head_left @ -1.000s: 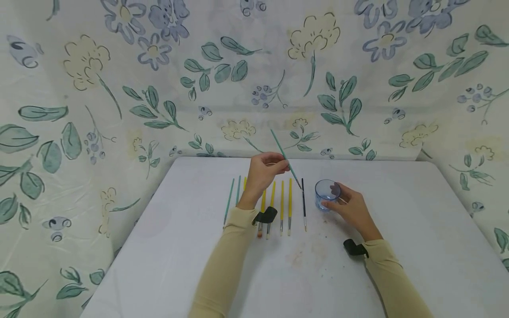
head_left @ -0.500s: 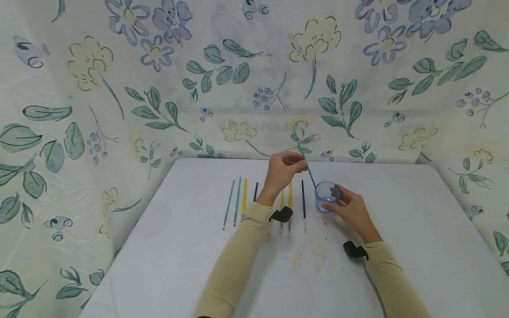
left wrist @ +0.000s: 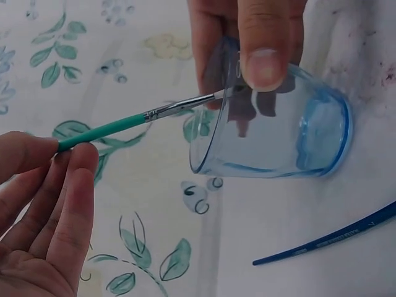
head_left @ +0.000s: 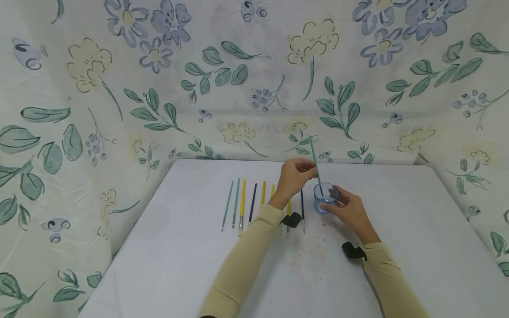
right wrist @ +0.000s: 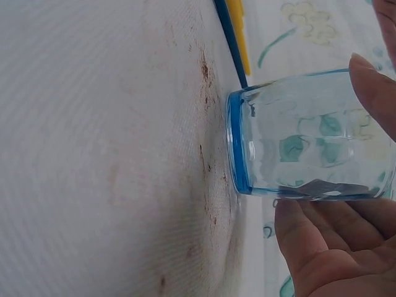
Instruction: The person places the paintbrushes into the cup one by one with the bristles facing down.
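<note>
My left hand point(head_left: 294, 179) pinches a green-handled paintbrush point(head_left: 315, 161) by its handle. In the left wrist view the brush's metal ferrule point(left wrist: 179, 107) slants in at the mouth of a clear blue glass point(left wrist: 278, 133), bristles down. My right hand point(head_left: 350, 208) holds that glass with fingers and thumb around its side, and its blue base point(right wrist: 237, 142) is at the tabletop in the right wrist view. A dark blue paintbrush point(left wrist: 328, 241) lies on the table beside the glass.
Several paintbrushes lie in a row to the left, among them a green one point(head_left: 228, 205), a yellow one point(head_left: 242, 203) and a dark blue one point(head_left: 252, 203). Brownish smudges point(head_left: 296, 259) mark the white table point(head_left: 159, 265). A floral cloth point(head_left: 238, 88) hangs behind.
My left hand has moved right with the green brush, whose lower end has gone from left of the glass to inside its rim. My right hand stays on the glass.
</note>
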A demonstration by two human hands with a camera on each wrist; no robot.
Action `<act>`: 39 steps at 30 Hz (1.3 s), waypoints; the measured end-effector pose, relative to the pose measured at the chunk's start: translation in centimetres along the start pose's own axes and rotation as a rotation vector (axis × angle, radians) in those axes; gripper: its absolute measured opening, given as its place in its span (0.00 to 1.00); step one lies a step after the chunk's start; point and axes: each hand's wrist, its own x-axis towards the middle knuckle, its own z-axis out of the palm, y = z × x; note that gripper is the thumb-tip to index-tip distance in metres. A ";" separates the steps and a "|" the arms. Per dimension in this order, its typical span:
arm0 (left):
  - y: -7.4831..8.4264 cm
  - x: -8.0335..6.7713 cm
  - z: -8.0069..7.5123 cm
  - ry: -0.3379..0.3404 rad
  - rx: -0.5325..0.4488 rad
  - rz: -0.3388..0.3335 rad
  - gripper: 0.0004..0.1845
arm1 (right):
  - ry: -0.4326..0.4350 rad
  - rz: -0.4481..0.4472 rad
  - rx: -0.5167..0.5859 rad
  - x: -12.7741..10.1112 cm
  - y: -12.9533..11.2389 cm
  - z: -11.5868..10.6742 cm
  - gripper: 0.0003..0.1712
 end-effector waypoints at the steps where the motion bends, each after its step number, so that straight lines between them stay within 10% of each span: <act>1: -0.1 0.0 0.1 -0.002 0.004 -0.004 0.09 | -0.001 0.000 0.000 0.0 0.0 0.0 0.56; 14: -0.8 -0.5 1.3 -0.060 0.098 -0.090 0.07 | 0.007 0.017 -0.024 0.0 0.0 0.2 0.55; 39: -0.8 -1.2 0.5 -0.085 0.163 -0.031 0.09 | 0.023 -0.046 -0.014 -0.3 0.0 0.3 0.51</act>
